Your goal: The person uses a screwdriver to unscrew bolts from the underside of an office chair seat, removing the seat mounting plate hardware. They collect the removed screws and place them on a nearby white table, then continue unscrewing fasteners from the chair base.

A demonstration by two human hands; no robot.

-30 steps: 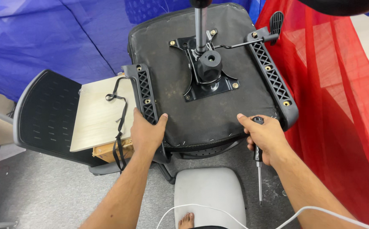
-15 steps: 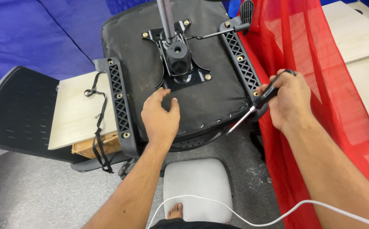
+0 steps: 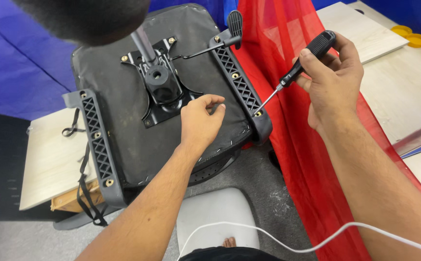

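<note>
An upturned black office chair seat lies in front of me, its metal base plate and lever facing up. My right hand grips a black-handled screwdriver, whose tip rests on a screw in the right-hand armrest bracket, near its front end. My left hand presses on the seat underside beside that bracket, fingers curled, holding nothing. The left-hand bracket shows several brass screws.
A red mesh cloth hangs at the right over a pale wooden table with yellow discs. A wooden board with a black strap lies at the left. A white cable crosses the bottom. Blue cloth covers the back.
My right hand has lifted the screwdriver from the seat's front edge and set its tip on the right bracket's screw. My left hand slid right across the seat underside.
</note>
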